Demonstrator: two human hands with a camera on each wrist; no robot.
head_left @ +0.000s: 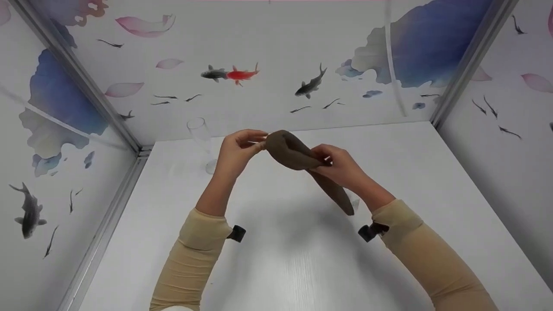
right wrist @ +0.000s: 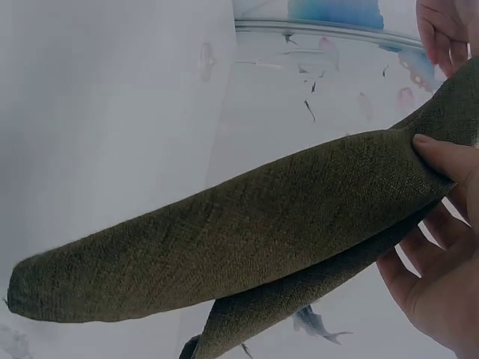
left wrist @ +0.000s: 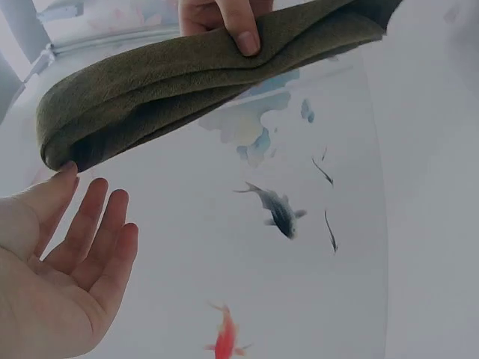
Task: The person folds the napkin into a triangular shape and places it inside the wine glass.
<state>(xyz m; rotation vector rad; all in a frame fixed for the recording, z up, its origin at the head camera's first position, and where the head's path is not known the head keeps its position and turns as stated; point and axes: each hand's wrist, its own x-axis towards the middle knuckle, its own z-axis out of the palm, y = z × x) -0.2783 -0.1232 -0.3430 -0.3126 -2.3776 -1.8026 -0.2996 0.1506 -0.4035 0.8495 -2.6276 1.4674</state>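
Observation:
A folded olive-brown cloth point(head_left: 289, 153) is held up above the table between both hands. My left hand point(head_left: 235, 151) pinches its rounded left end at the edge; in the left wrist view the thumb touches the lower corner and the other fingers spread loosely below. My right hand point(head_left: 341, 166) grips the cloth near its middle, thumb on top and fingers underneath, as the right wrist view shows. Beyond that grip a long flap of the cloth point(right wrist: 224, 239) hangs down toward the table. The right hand's fingertips are partly hidden by the fabric.
A clear, tall stemmed glass point(head_left: 198, 129) stands at the back left of the white table point(head_left: 276, 268), behind the left hand. Some small transparent thing point(head_left: 355, 202) shows beside the hanging flap, mostly hidden. Panels printed with fish and petals enclose the back and sides.

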